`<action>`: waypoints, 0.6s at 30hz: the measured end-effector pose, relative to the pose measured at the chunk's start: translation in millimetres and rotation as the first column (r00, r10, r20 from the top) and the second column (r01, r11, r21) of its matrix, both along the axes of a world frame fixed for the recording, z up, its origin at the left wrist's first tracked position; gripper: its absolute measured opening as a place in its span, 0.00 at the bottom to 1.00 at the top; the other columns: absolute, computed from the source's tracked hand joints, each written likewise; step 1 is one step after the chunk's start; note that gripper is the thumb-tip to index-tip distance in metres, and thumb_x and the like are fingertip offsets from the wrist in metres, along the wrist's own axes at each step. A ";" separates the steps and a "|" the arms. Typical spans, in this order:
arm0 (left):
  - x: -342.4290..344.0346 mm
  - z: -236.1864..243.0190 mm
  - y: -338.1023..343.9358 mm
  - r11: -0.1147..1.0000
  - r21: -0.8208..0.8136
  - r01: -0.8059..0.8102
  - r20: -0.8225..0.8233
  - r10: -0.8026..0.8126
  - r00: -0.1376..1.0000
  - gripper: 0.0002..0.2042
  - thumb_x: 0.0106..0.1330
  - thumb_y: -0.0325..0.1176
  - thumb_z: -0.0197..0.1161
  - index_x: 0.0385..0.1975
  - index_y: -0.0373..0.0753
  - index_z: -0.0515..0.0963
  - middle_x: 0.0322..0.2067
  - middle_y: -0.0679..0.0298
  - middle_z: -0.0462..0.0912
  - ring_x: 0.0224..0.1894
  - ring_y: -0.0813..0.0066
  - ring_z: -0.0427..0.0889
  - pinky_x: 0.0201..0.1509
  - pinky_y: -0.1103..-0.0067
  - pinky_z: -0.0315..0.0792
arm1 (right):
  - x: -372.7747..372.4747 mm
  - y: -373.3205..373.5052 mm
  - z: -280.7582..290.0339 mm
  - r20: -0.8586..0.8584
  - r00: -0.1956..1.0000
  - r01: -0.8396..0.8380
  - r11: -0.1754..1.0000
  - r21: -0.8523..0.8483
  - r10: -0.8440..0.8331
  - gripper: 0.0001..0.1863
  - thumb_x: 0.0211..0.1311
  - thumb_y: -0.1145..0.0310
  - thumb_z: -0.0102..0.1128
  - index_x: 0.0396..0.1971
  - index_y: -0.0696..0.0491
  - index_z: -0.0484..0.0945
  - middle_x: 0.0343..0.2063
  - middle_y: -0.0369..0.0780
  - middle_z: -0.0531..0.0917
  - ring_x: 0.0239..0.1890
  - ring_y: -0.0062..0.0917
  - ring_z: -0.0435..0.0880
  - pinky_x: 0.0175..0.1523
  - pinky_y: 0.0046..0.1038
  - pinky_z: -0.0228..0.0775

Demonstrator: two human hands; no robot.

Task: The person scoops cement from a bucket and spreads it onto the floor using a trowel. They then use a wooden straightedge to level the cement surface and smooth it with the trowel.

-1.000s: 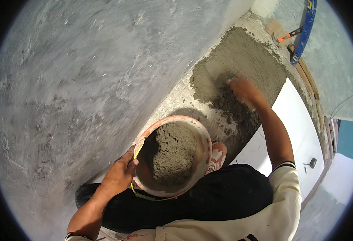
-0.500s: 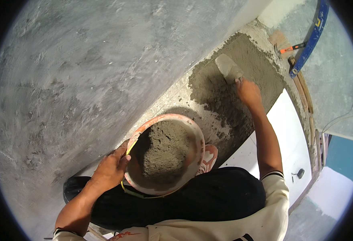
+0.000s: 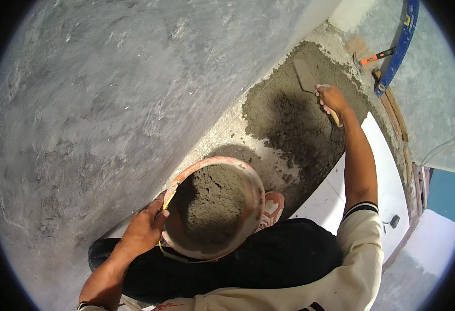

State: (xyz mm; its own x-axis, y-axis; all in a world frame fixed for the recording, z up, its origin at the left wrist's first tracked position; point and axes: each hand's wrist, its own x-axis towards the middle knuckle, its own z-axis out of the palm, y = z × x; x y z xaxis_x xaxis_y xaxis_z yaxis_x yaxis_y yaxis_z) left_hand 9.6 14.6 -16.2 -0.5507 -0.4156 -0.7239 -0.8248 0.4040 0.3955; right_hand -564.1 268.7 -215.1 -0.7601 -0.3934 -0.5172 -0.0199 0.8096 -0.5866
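My left hand (image 3: 145, 228) grips the left rim of a round, orange-stained basin (image 3: 263, 193), fingers behind it and thumb on its edge. Grey mortar (image 3: 214, 199) is heaped inside, and a thin yellow strip (image 3: 170, 200) runs along the rim by my fingers. Farther off to the right, my right hand (image 3: 332, 98) is closed around the light handle of a trowel (image 3: 303, 76). The trowel's blade rests at the surface of a spread bed of wet mortar (image 3: 276, 111) on the floor.
A grey plastered wall (image 3: 108, 93) rises along the left. White tile (image 3: 323, 199) lies right of the mortar, with a small dark object (image 3: 393, 222) on it. A hammer (image 3: 377, 56), a blue level (image 3: 399, 49) and wood strips (image 3: 393, 115) are at the far right.
My right hand has moved right and slightly up with the trowel, and the blade is now turned to a different angle. My left hand stays on the basin.
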 end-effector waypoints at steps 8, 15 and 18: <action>0.8 8.5 0.2 0.999 0.033 -0.017 0.015 0.016 1.000 0.26 0.82 0.35 0.56 0.75 0.31 0.67 0.63 0.42 0.81 0.65 0.52 0.82 0.69 0.67 0.71 | 169.9 -14.5 0.5 -0.136 0.707 -0.698 0.716 0.024 0.694 0.25 0.84 0.53 0.45 0.48 0.62 0.80 0.40 0.51 0.88 0.44 0.49 0.88 0.51 0.48 0.79; -19.7 13.0 5.8 0.992 0.126 0.007 0.062 -0.015 0.998 0.27 0.83 0.36 0.56 0.77 0.32 0.64 0.58 0.43 0.84 0.58 0.59 0.85 0.64 0.69 0.74 | 139.6 22.8 -19.1 -0.335 0.760 -0.564 0.821 0.086 0.557 0.21 0.85 0.60 0.42 0.51 0.62 0.80 0.36 0.55 0.84 0.40 0.56 0.85 0.51 0.50 0.80; -2.7 8.0 1.6 0.995 0.098 0.009 0.011 -0.010 1.000 0.27 0.83 0.35 0.56 0.77 0.32 0.63 0.56 0.44 0.85 0.53 0.63 0.86 0.61 0.69 0.76 | 170.1 -6.3 -21.7 -0.377 0.628 -0.680 0.716 0.159 0.681 0.21 0.84 0.59 0.44 0.50 0.61 0.81 0.37 0.54 0.85 0.41 0.54 0.86 0.51 0.48 0.81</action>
